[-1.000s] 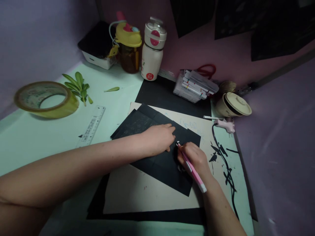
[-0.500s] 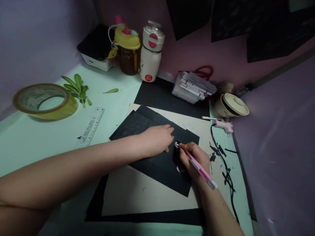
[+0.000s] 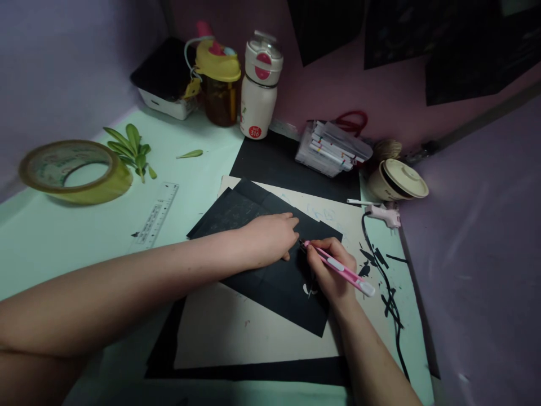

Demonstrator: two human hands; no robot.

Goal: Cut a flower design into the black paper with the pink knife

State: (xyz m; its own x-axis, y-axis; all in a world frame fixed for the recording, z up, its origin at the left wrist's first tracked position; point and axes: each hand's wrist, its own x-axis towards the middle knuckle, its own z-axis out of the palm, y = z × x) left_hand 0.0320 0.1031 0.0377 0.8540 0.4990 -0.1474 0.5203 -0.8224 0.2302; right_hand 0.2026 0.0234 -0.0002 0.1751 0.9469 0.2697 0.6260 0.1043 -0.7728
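My right hand [image 3: 333, 268] grips a pink-and-white craft knife [image 3: 342, 269], its tip down on a folded sheet of black paper [image 3: 270, 299]. Flat on the same sheet lies my left hand [image 3: 273, 239], fingers spread, just left of the knife tip. A small cut-out [image 3: 310, 289] shows white near the sheet's right side, below the tip. Under the black paper is a pale board [image 3: 220, 338] with faint blue marks along its top. Thin black paper scraps [image 3: 366, 265] lie to the right of my right hand.
A tape roll [image 3: 118, 183], green leaves [image 3: 133, 146] and a clear ruler [image 3: 156, 217] lie left. Behind stand a white bottle [image 3: 258, 107], a yellow-lidded cup [image 3: 220, 96] and a marker case [image 3: 333, 149]. A pink glue gun [image 3: 384, 216] with black cord and a lidded cup [image 3: 399, 180] are right.
My right hand and the knife have shifted slightly left and up, and the knife's rear end has swung upward. The upper white cut-out is now hidden near the tip. My left hand stays put.
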